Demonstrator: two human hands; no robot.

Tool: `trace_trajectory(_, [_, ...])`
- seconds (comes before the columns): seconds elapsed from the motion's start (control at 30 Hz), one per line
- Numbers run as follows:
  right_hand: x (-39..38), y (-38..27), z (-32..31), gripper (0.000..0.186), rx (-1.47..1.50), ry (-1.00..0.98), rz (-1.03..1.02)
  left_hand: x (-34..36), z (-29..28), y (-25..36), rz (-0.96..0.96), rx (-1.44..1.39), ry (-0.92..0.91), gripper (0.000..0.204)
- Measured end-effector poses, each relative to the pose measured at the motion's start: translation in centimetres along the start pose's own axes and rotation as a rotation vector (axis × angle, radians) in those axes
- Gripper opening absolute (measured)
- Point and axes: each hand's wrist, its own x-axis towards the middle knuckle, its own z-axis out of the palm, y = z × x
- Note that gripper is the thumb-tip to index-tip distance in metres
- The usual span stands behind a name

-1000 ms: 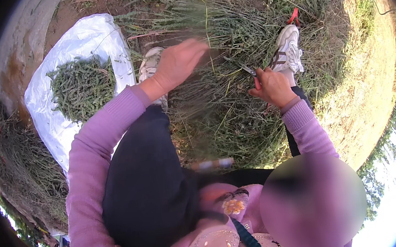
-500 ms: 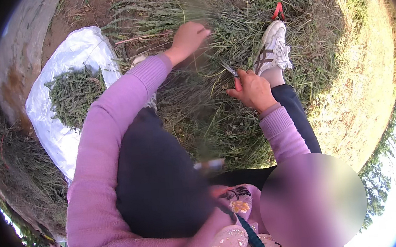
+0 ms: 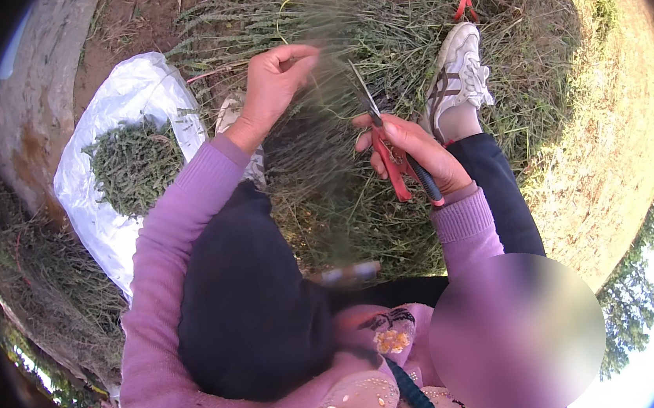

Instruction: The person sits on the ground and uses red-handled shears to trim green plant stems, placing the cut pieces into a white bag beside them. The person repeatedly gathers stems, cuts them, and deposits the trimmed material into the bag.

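Note:
My left hand (image 3: 272, 87) is closed in a pinch above a spread of long green stems (image 3: 313, 142); whatever its fingertips hold is too thin and blurred to make out. To its right, my right hand (image 3: 424, 151) grips shears (image 3: 368, 98) with red and dark handles, their steel blades pointing up and slightly left toward my left fingers without touching them. Beside my left arm, a white plastic bag or sheet (image 3: 89, 187) carries a heap of small grey-green sprigs (image 3: 130, 164).
My shoes, the right one (image 3: 456, 73) clearest, rest among the stems. A red object (image 3: 464, 4) lies past it. Dry sunlit ground (image 3: 606, 161) stretches rightward, with trees (image 3: 649, 283) at the rim. A pale slab (image 3: 32, 130) is at the far left.
My right hand has turned and lifted the shears, showing more of the handles and blades. My left hand went forward, then came back slightly toward the left, its fingers still curled.

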Motion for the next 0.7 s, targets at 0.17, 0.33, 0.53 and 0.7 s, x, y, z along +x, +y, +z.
trace_trajectory(0.17, [2.8,1.0,0.5,0.052,0.015,0.02,0.009,-1.6,0.3,0.1,0.02,-0.069,-0.109,0.009])
trace_trajectory(0.33, [3.0,0.9,0.8,0.044,0.043,0.077,0.129,-2.5,0.6,0.5,0.095,0.108,-0.135,0.011])
trace_trajectory(0.53, [3.0,0.4,1.9,0.033,-0.195,0.244,-0.022,-2.5,1.1,1.8,0.268,0.327,-0.183,0.011])
trace_trajectory(0.7, [3.2,0.5,2.0,0.033,-0.249,0.289,-0.016,-1.2,0.2,2.6,0.397,0.376,-0.138,0.009])
